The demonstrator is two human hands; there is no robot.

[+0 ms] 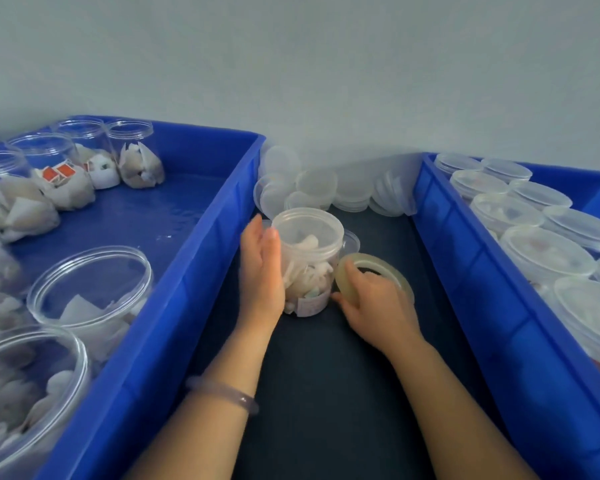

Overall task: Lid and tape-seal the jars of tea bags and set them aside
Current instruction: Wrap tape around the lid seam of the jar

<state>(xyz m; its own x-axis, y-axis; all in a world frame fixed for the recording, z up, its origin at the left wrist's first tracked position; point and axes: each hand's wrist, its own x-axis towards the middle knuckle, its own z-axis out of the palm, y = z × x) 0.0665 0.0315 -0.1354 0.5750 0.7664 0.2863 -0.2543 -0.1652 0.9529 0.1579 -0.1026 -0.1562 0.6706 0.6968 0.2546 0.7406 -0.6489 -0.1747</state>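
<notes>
A clear jar of tea bags (308,258) with a translucent lid on top stands upright on the dark table between two blue bins. My left hand (262,268) lies flat against the jar's left side, fingers straight. My right hand (371,303) grips a roll of clear tape (374,271) that leans against the jar's lower right side. A pile of loose translucent lids (312,188) lies behind the jar by the wall.
The blue bin on the left (201,237) holds several open jars with tea bags. The blue bin on the right (465,271) holds several lidded jars. A grey wall closes off the back. Dark table surface (326,393) runs between the bins.
</notes>
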